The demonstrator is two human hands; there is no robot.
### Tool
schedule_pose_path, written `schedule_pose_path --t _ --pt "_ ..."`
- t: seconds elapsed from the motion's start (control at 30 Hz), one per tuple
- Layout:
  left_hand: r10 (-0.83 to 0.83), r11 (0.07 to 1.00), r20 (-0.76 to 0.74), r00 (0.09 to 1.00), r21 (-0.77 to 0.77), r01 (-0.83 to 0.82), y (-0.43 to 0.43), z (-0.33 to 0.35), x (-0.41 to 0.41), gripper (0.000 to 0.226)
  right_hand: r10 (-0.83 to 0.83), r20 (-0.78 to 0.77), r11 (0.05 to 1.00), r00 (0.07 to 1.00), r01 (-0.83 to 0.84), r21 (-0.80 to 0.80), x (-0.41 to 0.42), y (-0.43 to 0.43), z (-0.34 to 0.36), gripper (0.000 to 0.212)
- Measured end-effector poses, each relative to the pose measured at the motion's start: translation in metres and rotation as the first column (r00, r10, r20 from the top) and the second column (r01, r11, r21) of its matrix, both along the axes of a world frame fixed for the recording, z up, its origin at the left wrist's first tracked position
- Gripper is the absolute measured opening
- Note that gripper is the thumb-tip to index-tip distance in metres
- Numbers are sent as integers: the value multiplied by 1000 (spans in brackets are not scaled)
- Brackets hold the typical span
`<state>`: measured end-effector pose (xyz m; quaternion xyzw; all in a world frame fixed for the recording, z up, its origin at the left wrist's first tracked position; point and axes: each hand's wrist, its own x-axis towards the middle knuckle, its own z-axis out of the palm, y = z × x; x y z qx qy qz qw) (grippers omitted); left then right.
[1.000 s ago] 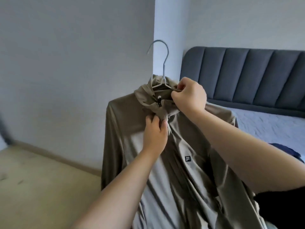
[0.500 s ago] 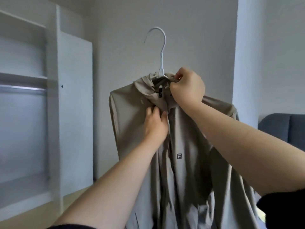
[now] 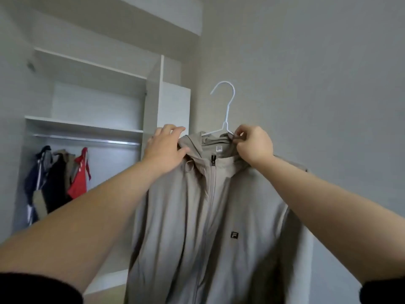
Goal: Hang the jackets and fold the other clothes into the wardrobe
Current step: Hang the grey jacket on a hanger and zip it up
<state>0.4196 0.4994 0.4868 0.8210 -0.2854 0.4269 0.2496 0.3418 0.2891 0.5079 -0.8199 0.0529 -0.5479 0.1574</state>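
Observation:
A beige zip-up hooded jacket [image 3: 219, 227] hangs on a white wire hanger [image 3: 228, 110], held up in front of me. My right hand [image 3: 254, 145] pinches the jacket's collar at the hanger's right shoulder. My left hand [image 3: 166, 148] lies on the jacket's left shoulder by the hood, fingers fairly straight and spread over the fabric. The hanger's hook is free in the air. The open white wardrobe [image 3: 87, 128] stands at the left, with a metal rail [image 3: 87, 139] under a shelf.
Several garments [image 3: 57, 178] in navy, black, tan and red hang at the rail's left end. The right part of the rail is bare. A grey wall [image 3: 306, 84] is behind the jacket. A white wardrobe side panel [image 3: 173, 104] stands close to my left hand.
My view has swung left from the bed to the wardrobe. My left hand has moved from the jacket's chest up to its left shoulder. The right hand keeps its hold at the collar.

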Motion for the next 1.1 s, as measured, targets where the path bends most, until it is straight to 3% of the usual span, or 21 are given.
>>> schedule_pose_path --t 0.07,0.17,0.27,0.33,0.4,0.57,0.63,0.7,0.73,0.77,0.83,0.9,0.97,1.0,1.03,1.1 --pt "-19 997 -176 984 73 32 13 -5 18 46 76 -10 997 997 -76 5 18 8 -13 21" --pt "-10 990 -255 967 132 45 26 -19 36 29 151 -36 989 988 -151 7 35 14 -34 26" --pt "99 983 -152 983 170 -73 37 -34 42 21 173 -188 985 967 -170 34 47 13 -50 20" --pt "190 976 -29 981 110 -185 39 -49 43 17 122 -413 991 903 -134 -1 47 13 -58 21" --pt "186 981 -10 983 66 -185 38 -63 44 14 72 -498 994 864 -104 -37 47 12 -67 25" --pt "2 963 -362 932 253 96 31 -75 57 20 63 -295 994 953 -85 -62 46 8 -104 14" --pt "-16 980 -348 937 181 84 27 -81 60 20 57 -197 995 979 -71 -66 41 3 -113 4" --pt "5 990 -316 949 134 39 22 -86 64 17 70 -31 971 997 -75 -227 27 8 -124 9" --pt "14 992 -311 950 126 27 19 -89 65 15 103 -48 937 993 -114 -330 22 13 -133 13" --pt "15 993 -312 950 114 22 16 -91 66 14 91 -173 891 981 -158 -426 20 18 -142 19" --pt "-1 997 -319 948 70 24 11 -94 68 14 -100 -462 810 881 -197 -552 20 30 -155 34" --pt "1 999 -332 943 42 13 7 -98 71 16 -215 -380 775 899 -80 -627 19 33 -156 28" --pt "14 1000 -364 931 9 -11 5 -100 73 16 -91 -177 841 980 -20 -541 10 30 -156 17" --pt "8 1000 -386 923 -19 -17 4 -101 74 16 -56 -156 866 986 -30 -499 7 27 -161 14" --pt "-4 999 -402 915 -46 -16 3 -101 75 16 -73 -262 863 962 -71 -501 6 24 -169 9" --pt "-25 998 -416 909 -58 1 -1 -105 74 18 -169 -615 836 771 -219 -503 6 17 -189 14"
